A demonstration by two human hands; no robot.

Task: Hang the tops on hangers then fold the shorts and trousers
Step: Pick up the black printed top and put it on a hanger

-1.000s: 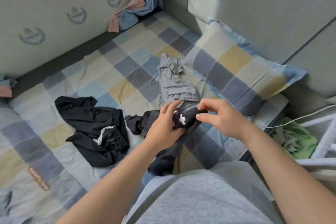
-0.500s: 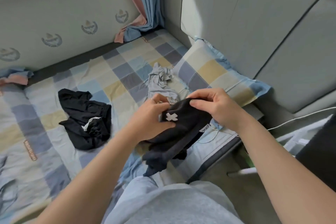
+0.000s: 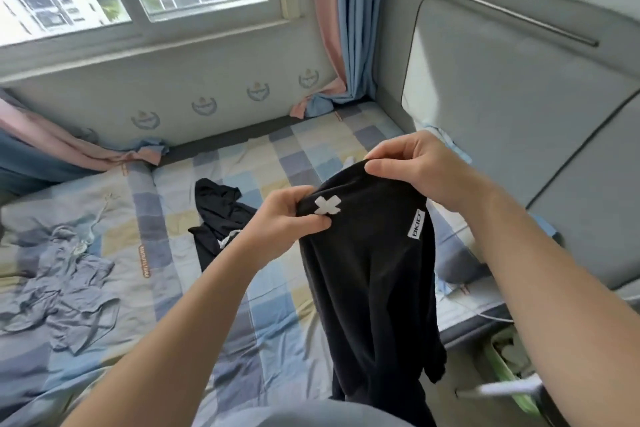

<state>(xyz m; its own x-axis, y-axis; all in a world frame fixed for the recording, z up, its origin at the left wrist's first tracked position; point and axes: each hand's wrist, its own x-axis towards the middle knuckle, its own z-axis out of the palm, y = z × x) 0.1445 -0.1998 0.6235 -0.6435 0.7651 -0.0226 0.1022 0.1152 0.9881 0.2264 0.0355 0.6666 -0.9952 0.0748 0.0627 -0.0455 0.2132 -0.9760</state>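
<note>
A black top (image 3: 370,274) with a white cross patch and a white label hangs in the air in front of me, over the edge of the bed. My left hand (image 3: 287,215) pinches its upper edge beside the cross patch. My right hand (image 3: 415,166) grips the same edge further right and higher. A black garment with a white drawstring (image 3: 221,218) lies crumpled on the checked bed sheet (image 3: 270,295) behind my left hand. A grey-blue garment (image 3: 65,281) lies spread out at the left of the bed.
A grey padded headboard (image 3: 512,121) stands on the right. Window and pink-and-blue curtains (image 3: 339,24) fill the far wall. A white cable (image 3: 485,314) crosses the bed's near right corner, with a green object (image 3: 505,367) and a white bar (image 3: 509,388) low at the right.
Both hands have lifted the black top up off the bed, and it now hangs free. My view has tilted up, so the window shows.
</note>
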